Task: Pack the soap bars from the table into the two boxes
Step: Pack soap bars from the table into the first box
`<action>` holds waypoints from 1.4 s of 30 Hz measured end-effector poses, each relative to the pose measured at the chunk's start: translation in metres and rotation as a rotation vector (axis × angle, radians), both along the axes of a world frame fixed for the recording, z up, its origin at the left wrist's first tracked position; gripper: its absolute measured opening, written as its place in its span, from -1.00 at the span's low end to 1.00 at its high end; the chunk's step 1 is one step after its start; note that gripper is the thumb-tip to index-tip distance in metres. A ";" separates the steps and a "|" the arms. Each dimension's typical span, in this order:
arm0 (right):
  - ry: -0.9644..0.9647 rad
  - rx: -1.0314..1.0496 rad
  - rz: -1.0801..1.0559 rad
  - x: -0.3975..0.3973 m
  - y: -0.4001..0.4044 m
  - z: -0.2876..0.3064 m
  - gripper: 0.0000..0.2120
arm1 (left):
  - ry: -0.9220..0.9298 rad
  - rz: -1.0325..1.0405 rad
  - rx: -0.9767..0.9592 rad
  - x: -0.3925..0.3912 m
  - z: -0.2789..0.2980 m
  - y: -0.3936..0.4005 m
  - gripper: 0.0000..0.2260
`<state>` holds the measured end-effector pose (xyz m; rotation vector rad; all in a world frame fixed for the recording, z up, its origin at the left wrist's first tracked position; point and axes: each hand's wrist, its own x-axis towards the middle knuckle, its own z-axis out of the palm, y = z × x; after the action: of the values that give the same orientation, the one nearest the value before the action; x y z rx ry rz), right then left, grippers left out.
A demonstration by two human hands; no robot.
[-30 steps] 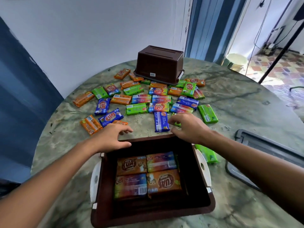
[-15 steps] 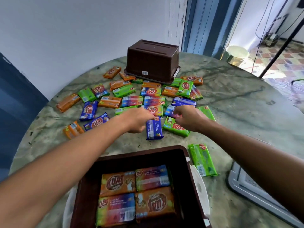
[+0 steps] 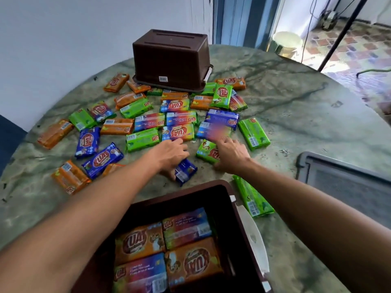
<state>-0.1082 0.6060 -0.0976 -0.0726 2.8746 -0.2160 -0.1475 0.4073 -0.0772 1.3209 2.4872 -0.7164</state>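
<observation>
Left hand (image 3: 169, 153) is down on the table (image 3: 296, 115), fingers curled round a blue soap bar (image 3: 186, 171), while the right hand (image 3: 230, 154) lies on a green soap bar (image 3: 206, 152) just beside it, fingers fairly straight and whether it has a hold I cannot tell. Beyond both hands more soap bars (image 3: 143, 121) lie scattered up to the upturned brown box (image 3: 171, 60). Below the wrists, nearest the person, the open brown box (image 3: 237, 218) holds four bars flat.
</observation>
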 end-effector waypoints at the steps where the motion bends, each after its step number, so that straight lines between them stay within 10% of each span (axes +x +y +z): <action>1: 0.002 0.002 -0.002 0.000 0.000 0.000 -0.51 | -0.050 0.048 0.023 0.003 -0.001 -0.004 -0.48; 5: 0.071 -0.031 0.008 0.008 0.003 0.018 -0.69 | -0.166 0.319 0.274 0.018 0.019 -0.026 -0.46; 11: 0.215 -0.199 0.139 0.056 -0.002 0.108 -0.40 | -0.029 0.447 0.642 0.072 0.109 -0.068 -0.26; 20: 0.071 0.068 0.569 0.167 -0.051 0.132 -0.43 | -0.042 0.489 0.350 0.203 0.107 -0.091 -0.37; 42: 0.053 0.137 0.582 0.180 -0.097 0.050 -0.62 | -0.022 0.712 0.320 0.225 0.035 -0.088 -0.58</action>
<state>0.0723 0.5093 -0.0478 -0.8785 2.7630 0.0970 0.0776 0.3190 -0.0425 0.4159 2.8422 -0.1398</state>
